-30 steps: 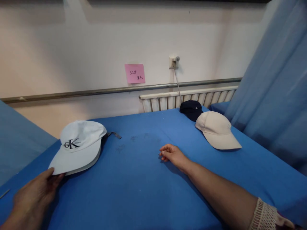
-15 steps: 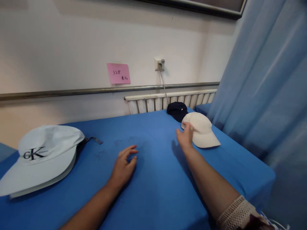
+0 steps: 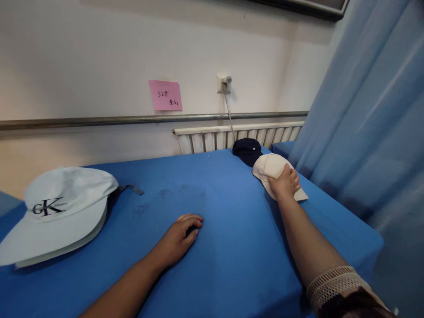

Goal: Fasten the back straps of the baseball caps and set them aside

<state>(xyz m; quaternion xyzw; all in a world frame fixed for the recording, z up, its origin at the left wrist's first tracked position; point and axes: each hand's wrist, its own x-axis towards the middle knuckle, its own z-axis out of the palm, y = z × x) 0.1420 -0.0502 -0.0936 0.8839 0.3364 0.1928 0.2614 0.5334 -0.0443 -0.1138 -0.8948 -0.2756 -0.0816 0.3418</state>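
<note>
At the right of the table lies a cream baseball cap [image 3: 270,167], its brim toward me. My right hand [image 3: 285,182] is closed on its front, the thumb at the left and the fingers over where crown meets brim; my hand hides part of the cap. On the blue cloth in the middle, my left hand [image 3: 181,236] rests palm down with loosely bent fingers and thumb apart, holding nothing. Far to its left sit light blue-white baseball caps [image 3: 66,212], seemingly two stacked, with dark "CK" lettering and a strap behind.
Behind the cream cap is a navy cap [image 3: 247,151]. A blue cloth [image 3: 228,247] covers the table. Along the wall run a metal rail [image 3: 115,119] and a white radiator [image 3: 212,139]. A blue curtain [image 3: 357,115] hangs at the right.
My left hand has left the blue-white caps' brim and moved right onto the cloth. My right hand has reached right and taken hold of the cream cap. The view has turned right.
</note>
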